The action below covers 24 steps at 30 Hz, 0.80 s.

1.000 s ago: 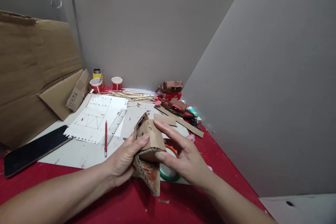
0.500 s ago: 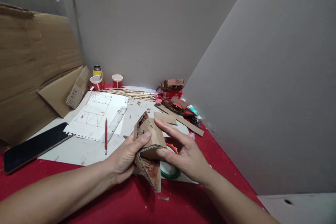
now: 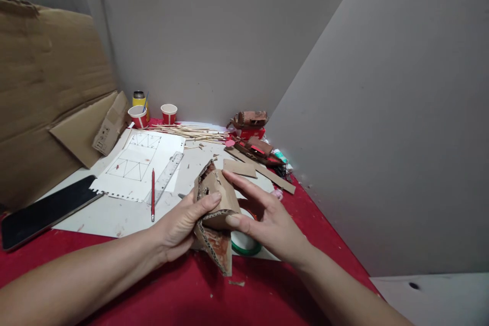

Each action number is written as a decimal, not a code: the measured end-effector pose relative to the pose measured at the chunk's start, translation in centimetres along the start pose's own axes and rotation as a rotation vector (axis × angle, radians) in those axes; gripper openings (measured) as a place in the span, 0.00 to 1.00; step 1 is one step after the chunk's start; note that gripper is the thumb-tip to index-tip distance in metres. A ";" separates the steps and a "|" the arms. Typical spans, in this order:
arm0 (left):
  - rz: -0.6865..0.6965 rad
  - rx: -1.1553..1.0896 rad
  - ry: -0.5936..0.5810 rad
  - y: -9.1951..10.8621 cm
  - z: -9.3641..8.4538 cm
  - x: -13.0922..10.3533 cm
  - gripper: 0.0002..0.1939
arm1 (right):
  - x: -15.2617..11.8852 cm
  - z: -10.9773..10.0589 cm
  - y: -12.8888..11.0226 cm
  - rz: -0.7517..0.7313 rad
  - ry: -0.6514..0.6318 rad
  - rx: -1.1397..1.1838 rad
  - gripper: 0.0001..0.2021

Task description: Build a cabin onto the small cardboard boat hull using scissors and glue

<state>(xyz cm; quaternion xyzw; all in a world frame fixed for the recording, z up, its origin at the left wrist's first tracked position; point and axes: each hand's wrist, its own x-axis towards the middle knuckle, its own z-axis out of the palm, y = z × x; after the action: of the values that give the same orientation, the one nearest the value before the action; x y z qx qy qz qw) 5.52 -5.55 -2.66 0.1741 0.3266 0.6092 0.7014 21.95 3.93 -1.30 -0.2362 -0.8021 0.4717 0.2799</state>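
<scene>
Head view: the left hand [image 3: 181, 229] is clamped on a cardboard model [image 3: 225, 193], its thumb pressed on top and the other fingers mostly hidden behind and below. The right hand [image 3: 273, 226] spans the curved cover – thumb on the near edge, forefinger on the far one, the two well apart with the cover held between them. The remaining right fingers are too hidden to judge.

The model sits between both hands, above the red table [image 3: 160, 285], tilted, its pointed end toward the person. Just beyond it, partly behind the right hand, lies one green ring [image 3: 246, 251].

Counted about it: one pencil [image 3: 153, 196], one ruler [image 3: 168, 173], one phone [image 3: 48, 211] and one sheet of paper [image 3: 139, 175] bearing two drawings. Farther back stand two cups [image 3: 168, 114], one yellow bottle [image 3: 139, 101] and two brown models [image 3: 250, 119] – plus thin sticks [image 3: 191, 132], too many to count.
</scene>
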 end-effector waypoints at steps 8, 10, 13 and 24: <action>0.027 0.016 0.018 0.0 0.3 -0.2 0.46 | 0.0 0.5 0.5 -0.006 0.016 0.048 0.34; 0.033 0.016 0.019 -0.1 0.2 -0.1 0.45 | 0.0 0.5 0.5 -0.005 0.021 0.046 0.34; 0.034 0.006 0.011 -0.3 0.1 0.1 0.43 | 0.1 0.4 0.5 -0.002 0.027 0.062 0.34; -0.095 -0.008 -0.075 1.4 0.4 -0.3 0.31 | 0.3 -0.6 0.6 -0.015 0.028 0.190 0.37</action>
<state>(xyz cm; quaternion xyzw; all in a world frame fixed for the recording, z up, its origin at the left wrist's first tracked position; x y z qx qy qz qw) 4.73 -5.50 -1.35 0.1783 0.3055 0.5693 0.7421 22.23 4.73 -1.50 -0.2094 -0.7516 0.5400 0.3157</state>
